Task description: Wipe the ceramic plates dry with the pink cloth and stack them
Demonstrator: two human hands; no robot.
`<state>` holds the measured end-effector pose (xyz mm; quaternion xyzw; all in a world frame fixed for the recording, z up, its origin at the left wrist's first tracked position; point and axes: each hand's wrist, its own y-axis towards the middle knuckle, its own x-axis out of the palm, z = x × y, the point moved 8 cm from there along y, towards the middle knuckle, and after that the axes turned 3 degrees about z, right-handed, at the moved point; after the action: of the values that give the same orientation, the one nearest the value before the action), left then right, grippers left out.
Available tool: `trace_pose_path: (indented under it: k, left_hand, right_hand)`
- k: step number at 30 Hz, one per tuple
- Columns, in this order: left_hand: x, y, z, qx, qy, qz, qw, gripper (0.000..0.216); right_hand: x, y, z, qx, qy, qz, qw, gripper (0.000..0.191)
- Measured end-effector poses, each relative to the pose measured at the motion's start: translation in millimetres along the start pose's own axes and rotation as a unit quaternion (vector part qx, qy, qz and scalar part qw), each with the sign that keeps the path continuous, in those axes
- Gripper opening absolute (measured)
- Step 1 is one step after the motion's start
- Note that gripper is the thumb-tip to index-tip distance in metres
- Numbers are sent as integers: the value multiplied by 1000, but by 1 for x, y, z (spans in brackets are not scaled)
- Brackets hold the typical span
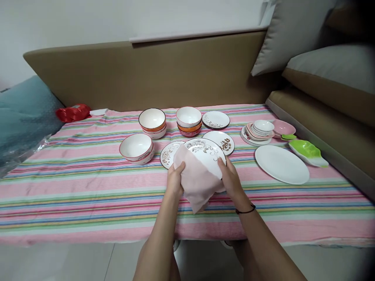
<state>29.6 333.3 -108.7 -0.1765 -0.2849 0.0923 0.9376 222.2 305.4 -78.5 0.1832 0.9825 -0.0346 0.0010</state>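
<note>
A white plate [209, 154] with a dark rim and brown flower pattern is held up, tilted, between my two hands. My left hand [175, 178] grips its left side through a pale pink cloth [196, 177], which covers the lower left of the plate and hangs below it. On the right edge, my right hand [230, 175] is closed with the thumb on the plate's face. Just behind lie two more flowered plates, one on the left [170, 154] and one on the right [224, 142], both partly hidden by the held plate.
Stacked bowls [152, 119] [189, 117] [136, 147] stand at the left and middle of the striped cloth [88, 187]. At the right are small stacked dishes [259, 132], a pink bowl [284, 128], a white oval plate [281, 164] and a green leaf-shaped dish [307, 152].
</note>
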Motion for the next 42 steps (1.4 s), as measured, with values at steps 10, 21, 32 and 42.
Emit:
trace_pose_path:
  k: [10,21,32,42]
  left_hand:
    - [6,-5,17,31,124,-81,988,44]
    - [10,-14,21,32,256,-167,952,35]
    - [9,-10,24,37,197,-117,973,34]
    - [9,-8,14,62,99,-53,992,38]
  right_hand:
    - [-6,5,-8,-38,63,-39,997,42]
    - [9,-6,-5,32,24,-234,971,37]
    - [7,-8,-7,22,51,-188,981,32]
    - [-9,-6,-11,-24,109,-24,993,32]
